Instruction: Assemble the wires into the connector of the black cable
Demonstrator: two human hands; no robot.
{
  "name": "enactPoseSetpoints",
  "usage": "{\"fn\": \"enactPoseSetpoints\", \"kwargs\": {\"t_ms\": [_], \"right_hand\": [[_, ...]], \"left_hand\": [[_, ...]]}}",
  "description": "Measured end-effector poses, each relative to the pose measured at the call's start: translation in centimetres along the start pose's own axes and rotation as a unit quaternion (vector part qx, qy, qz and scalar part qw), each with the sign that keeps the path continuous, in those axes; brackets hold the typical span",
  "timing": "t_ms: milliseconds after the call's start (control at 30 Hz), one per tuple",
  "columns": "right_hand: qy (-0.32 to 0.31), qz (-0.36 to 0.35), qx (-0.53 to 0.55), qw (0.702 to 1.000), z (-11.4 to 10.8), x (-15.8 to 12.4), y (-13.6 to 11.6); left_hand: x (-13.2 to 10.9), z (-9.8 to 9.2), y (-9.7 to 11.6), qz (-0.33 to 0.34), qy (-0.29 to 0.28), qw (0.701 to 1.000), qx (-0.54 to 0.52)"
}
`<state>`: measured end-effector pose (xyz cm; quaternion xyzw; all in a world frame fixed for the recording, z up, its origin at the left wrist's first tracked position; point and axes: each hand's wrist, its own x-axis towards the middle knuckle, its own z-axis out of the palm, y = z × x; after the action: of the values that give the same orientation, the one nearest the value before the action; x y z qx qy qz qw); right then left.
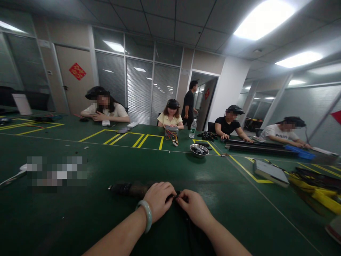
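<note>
A dark, cylindrical electric screwdriver (130, 188) lies on its side on the green table, its metal tip pointing left. My left hand (160, 201), with a pale bangle on the wrist, is closed over its rear end. My right hand (194, 206) is closed in a pinch beside it, fingertips at the black cord where it meets the tool's back. The two hands nearly touch, and the fingers hide the joint between tool and cord. From below my right hand the black cord (189, 227) runs down towards the table's near edge.
A metal bowl (199, 150) of dark parts and a water bottle (193, 128) stand ahead. To the right are a flat silver box (270, 172) and a yellow-black bag (317, 188). A white cable (13, 177) lies left. Several people sit across the table; one person stands near the doorway.
</note>
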<state>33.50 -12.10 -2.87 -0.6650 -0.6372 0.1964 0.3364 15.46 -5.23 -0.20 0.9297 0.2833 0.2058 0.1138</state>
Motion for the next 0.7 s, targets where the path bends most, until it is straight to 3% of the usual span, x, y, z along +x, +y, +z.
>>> {"fn": "enactPoseSetpoints", "kwargs": {"t_ms": [700], "right_hand": [[-0.005,0.008,-0.012,1.0,-0.24,-0.06,-0.61]], "left_hand": [[-0.07,0.54,-0.23,0.004,0.018,1.0,0.002]]}}
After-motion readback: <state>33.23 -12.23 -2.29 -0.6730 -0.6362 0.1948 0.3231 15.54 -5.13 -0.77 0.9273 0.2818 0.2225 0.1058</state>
